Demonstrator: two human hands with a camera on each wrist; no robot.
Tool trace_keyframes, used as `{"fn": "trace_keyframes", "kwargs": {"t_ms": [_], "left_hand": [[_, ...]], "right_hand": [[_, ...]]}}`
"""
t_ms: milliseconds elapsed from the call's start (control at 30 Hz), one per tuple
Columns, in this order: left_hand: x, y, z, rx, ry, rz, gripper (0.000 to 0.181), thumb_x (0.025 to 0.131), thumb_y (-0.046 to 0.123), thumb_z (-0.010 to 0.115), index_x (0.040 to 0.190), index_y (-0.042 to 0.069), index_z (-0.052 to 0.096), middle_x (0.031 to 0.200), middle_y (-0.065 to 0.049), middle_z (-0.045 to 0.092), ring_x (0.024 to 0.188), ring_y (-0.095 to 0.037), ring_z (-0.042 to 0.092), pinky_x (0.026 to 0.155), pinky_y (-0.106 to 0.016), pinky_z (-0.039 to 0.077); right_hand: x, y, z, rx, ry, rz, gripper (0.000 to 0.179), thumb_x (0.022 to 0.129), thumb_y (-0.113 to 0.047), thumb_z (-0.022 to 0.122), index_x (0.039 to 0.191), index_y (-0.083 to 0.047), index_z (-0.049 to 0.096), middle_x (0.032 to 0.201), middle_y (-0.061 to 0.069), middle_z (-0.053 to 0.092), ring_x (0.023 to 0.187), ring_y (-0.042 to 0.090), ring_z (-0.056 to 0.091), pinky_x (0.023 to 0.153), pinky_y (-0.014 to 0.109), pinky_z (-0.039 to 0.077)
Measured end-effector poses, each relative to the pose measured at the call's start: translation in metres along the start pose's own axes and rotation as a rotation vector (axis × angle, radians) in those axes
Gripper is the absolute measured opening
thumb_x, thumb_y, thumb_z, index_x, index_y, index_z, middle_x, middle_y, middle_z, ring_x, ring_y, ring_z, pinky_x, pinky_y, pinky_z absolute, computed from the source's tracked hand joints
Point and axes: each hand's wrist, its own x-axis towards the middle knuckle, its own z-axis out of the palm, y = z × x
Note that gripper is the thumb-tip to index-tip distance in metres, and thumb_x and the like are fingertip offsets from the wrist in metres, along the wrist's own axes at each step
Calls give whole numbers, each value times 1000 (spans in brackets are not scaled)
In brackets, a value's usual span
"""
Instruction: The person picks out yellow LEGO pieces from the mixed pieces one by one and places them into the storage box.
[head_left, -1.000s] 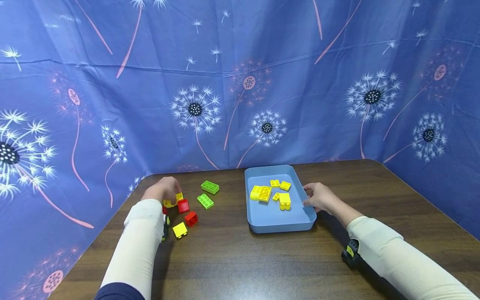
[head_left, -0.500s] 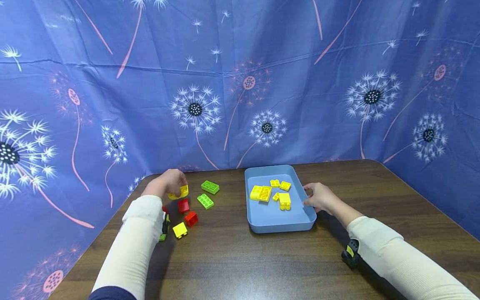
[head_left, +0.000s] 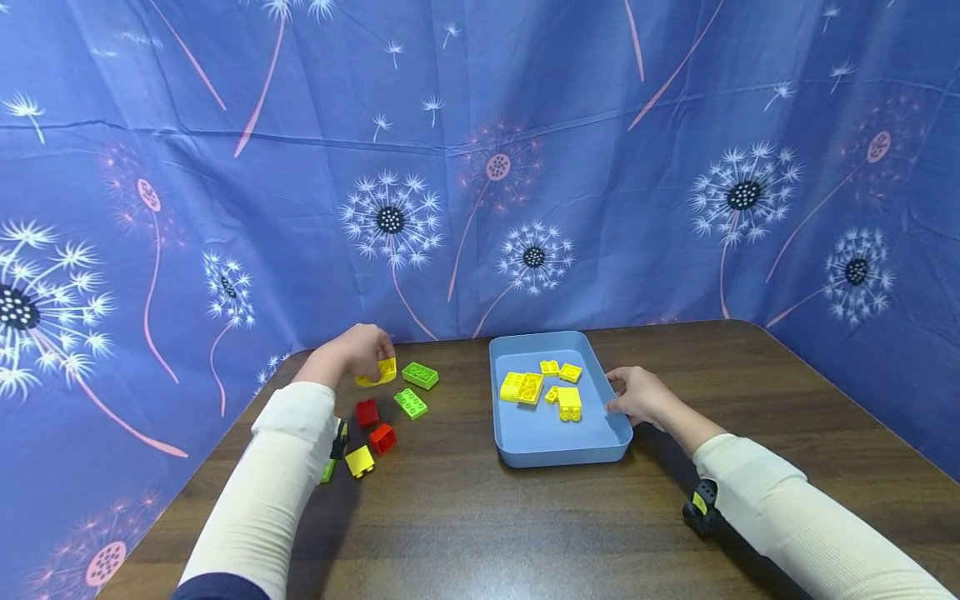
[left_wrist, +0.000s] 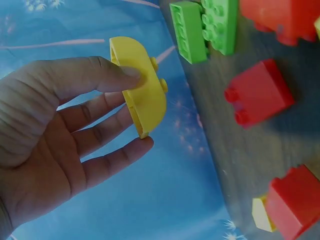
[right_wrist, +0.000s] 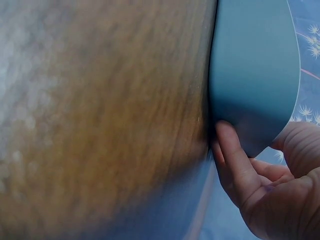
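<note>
My left hand [head_left: 362, 350] pinches a yellow curved toy brick [head_left: 386, 372] above the back left of the table. In the left wrist view the thumb presses one face of this yellow brick [left_wrist: 146, 95], whose studs point away from the palm. On the table near it lie two green bricks [head_left: 420, 375], two red bricks [head_left: 382, 438] and a yellow brick [head_left: 360, 461]. With the thumb over the rim and the other fingers outside, my right hand [head_left: 643, 395] grips the right wall of a blue tray [head_left: 525, 440]. Several yellow bricks [head_left: 529, 387] lie inside the tray.
A green brick [head_left: 327, 472] is partly hidden by the left sleeve. The brown wooden table [head_left: 450, 517] ends at a blue dandelion-patterned cloth [head_left: 465, 167] behind and at the sides. Bare tabletop lies between the loose bricks and the tray.
My left hand has lifted the yellow curved brick off the table beside the red bricks and moved it back and rightward. My right hand and the tray stay in place.
</note>
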Motion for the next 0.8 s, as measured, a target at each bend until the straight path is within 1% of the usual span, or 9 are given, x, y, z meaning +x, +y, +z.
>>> {"fn": "trace_keyframes", "kwargs": {"t_ms": [133, 300, 433, 567, 800], "left_hand": [[3, 11, -4, 0, 0, 32, 31, 65, -9, 72, 92, 6, 71, 80, -3, 65, 76, -19, 58, 61, -29, 51], [7, 24, -8, 12, -3, 62, 29, 66, -7, 74, 92, 6, 72, 81, -3, 66, 77, -18, 59, 62, -29, 51], [12, 34, -9, 4, -16, 69, 30, 66, -7, 74, 93, 5, 72, 82, -4, 66, 77, -18, 59, 62, -28, 51], [17, 44, -11, -5, -22, 69, 32, 67, -8, 72, 97, 4, 72, 86, -6, 66, 79, -18, 59, 62, -27, 51], [27, 57, -12, -6, -26, 68, 35, 68, -7, 72, 101, 4, 71, 90, -7, 66, 82, -20, 58, 63, -28, 51]], "right_hand": [[0, 0, 0, 0, 1, -1, 62, 82, 6, 70, 136, 13, 41, 109, 30, 58, 92, 36, 64, 63, 41, 58], [-1, -1, 0, -1, 0, -5, 62, 81, 6, 70, 136, 14, 42, 109, 30, 58, 93, 36, 64, 63, 42, 58], [-1, -1, 0, 3, -2, -2, 61, 82, 7, 70, 136, 14, 42, 109, 29, 58, 93, 36, 64, 63, 41, 58], [0, 0, 1, 6, -4, 3, 61, 82, 7, 69, 136, 14, 42, 110, 29, 59, 93, 36, 65, 62, 41, 58], [1, -1, 1, 6, -3, 9, 63, 82, 8, 69, 137, 13, 41, 113, 32, 58, 95, 37, 65, 63, 40, 58]]}}
